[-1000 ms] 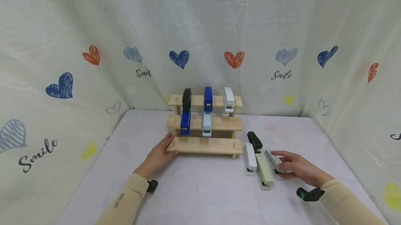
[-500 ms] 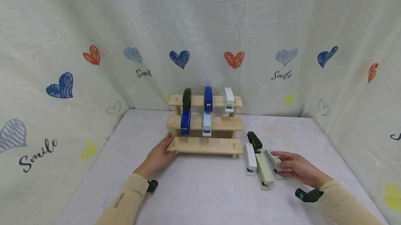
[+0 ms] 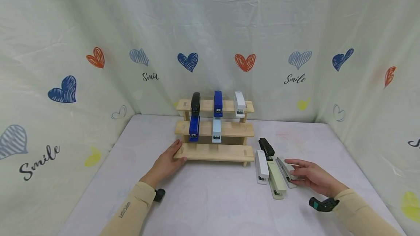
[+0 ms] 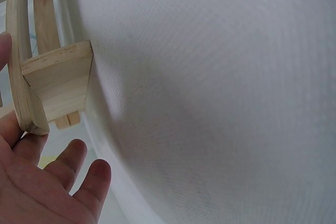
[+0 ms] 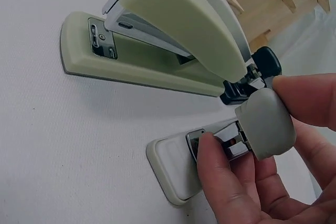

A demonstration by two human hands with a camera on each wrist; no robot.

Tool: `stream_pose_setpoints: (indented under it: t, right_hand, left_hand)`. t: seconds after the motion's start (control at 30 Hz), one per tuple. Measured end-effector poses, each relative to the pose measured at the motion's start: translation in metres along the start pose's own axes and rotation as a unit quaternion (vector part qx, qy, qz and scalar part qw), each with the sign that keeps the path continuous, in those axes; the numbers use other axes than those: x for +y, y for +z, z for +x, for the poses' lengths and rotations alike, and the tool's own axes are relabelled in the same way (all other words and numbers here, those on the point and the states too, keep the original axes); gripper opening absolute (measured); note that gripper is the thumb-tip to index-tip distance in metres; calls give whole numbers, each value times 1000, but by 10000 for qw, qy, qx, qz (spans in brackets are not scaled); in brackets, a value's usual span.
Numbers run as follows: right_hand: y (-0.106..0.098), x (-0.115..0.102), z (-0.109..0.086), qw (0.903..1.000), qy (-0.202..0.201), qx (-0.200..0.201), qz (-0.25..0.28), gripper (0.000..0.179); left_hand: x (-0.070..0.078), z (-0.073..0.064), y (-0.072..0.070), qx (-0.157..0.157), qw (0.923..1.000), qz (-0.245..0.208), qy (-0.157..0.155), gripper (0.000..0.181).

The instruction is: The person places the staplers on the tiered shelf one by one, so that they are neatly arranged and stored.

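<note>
My left hand (image 3: 167, 165) holds the left end of the bottom board of a three-tier wooden rack (image 3: 213, 153). In the left wrist view, some fingertips touch the board's end while other fingers (image 4: 97, 179) stay off it. On the right, my right hand (image 3: 313, 177) grips a small grey-white stapler (image 3: 284, 170) lying on the table. The right wrist view shows its rounded grey head (image 5: 268, 121) between thumb and fingers, tilted up from its base. Close beside it lie a pale green stapler (image 3: 277, 177), a white stapler (image 3: 261, 165) and a black stapler (image 3: 267, 146).
On the top tier stand a black stapler (image 3: 195, 104), a dark blue one (image 3: 218, 103) and a white one (image 3: 240, 104). The middle tier bears a blue stapler (image 3: 194, 128) and a light blue stapler (image 3: 216, 129). Patterned curtain (image 3: 216, 28) encloses the table's back and sides.
My right fingers shift slightly on the grey-white stapler; a pale part of it showed below them half a second ago and is now hidden. The left hand and rack stay put.
</note>
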State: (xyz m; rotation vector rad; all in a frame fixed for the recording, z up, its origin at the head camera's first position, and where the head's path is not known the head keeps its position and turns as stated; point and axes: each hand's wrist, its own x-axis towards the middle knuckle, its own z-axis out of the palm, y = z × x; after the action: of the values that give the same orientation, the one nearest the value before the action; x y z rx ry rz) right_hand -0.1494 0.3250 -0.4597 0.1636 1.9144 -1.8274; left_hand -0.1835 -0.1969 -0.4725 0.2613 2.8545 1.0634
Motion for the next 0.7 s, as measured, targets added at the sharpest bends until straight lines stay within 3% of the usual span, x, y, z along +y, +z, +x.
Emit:
stream_pose_setpoints:
  t: [0.4, 0.7]
  right_hand:
    - [-2, -1, 0, 9996, 93, -9, 274, 51]
    - [0, -1, 2, 10000, 40, -68, -31, 51]
  left_hand:
    - [2, 1, -1, -26, 10000, 24, -24, 76]
    - [0, 1, 1, -40, 10000, -20, -61, 75]
